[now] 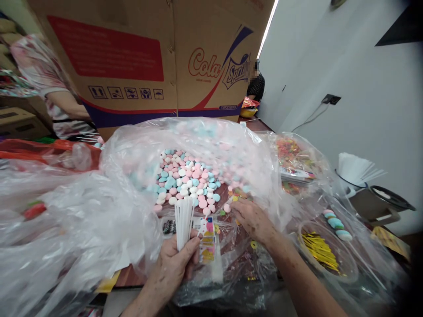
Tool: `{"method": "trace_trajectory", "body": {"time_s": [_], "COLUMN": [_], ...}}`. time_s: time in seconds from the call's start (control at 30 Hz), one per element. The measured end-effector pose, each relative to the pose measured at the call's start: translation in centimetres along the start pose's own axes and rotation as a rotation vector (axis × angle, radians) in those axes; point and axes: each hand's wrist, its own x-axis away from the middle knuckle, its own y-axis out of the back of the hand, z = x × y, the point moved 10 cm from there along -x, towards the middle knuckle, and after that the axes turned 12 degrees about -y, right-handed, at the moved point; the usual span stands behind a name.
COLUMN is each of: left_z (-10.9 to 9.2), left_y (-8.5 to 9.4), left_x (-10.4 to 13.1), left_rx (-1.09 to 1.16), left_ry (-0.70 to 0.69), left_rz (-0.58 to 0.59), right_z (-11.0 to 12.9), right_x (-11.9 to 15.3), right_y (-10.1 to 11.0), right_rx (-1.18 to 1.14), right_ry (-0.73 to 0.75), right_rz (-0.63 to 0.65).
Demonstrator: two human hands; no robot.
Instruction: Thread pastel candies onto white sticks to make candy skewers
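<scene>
My left hand [176, 257] is closed around a bundle of thin white sticks [184, 222] standing upright. One more stick slants from its fingertips to the right, its tip by a pink marshmallow [206, 211]. To the right, my right hand [253, 218] has its fingertips together at another pink marshmallow [226, 208]; the grip is partly hidden. Ahead of both hands, pink, blue and white marshmallows [188, 176] spill from a large clear plastic bag [132, 136]. Printed labels [207, 246] and gummy rings [253, 245] lie on the table [228, 240] between the hands, partly under plastic.
A big cardboard box [175, 57] stands behind the bag. At right are a tub of gold twist ties [319, 253], a marshmallow stack [337, 224], a pitcher [376, 207] and a container of white strips [355, 169]. A co-worker [59, 83] is at left, another person behind.
</scene>
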Motion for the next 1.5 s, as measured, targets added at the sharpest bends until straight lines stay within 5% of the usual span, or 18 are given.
{"method": "trace_trajectory", "body": {"time_s": [0.23, 0.43, 0.63, 0.9, 1.07, 1.5], "left_z": [-0.4, -0.4, -0.2, -0.2, -0.2, -0.3], "left_y": [0.0, 0.0, 0.0, 0.0, -0.1, -0.3], "left_x": [0.0, -0.1, 0.0, 0.0, -0.2, 0.0], "left_rx": [0.003, 0.008, 0.005, -0.002, -0.004, -0.014], "left_ry": [-0.026, -0.03, -0.007, -0.005, -0.025, -0.016], "left_rz": [0.002, 0.003, -0.005, 0.009, 0.023, 0.03], "right_z": [0.9, 2.0, 1.2, 3.0, 4.9, 2.0], "right_x": [-0.3, -1.1, -2.1, -2.0, -3.3, -4.9], "right_y": [0.6, -0.9, 0.9, 2.1, 0.3, 1.7], "right_rx": [0.0, 0.102, 0.039, -0.11, -0.06, -0.233], "right_ry": [0.008, 0.031, -0.002, 0.148, 0.183, 0.023], "right_rz": [-0.055, -0.055, -0.153, -0.154, -0.065, -0.158]}}
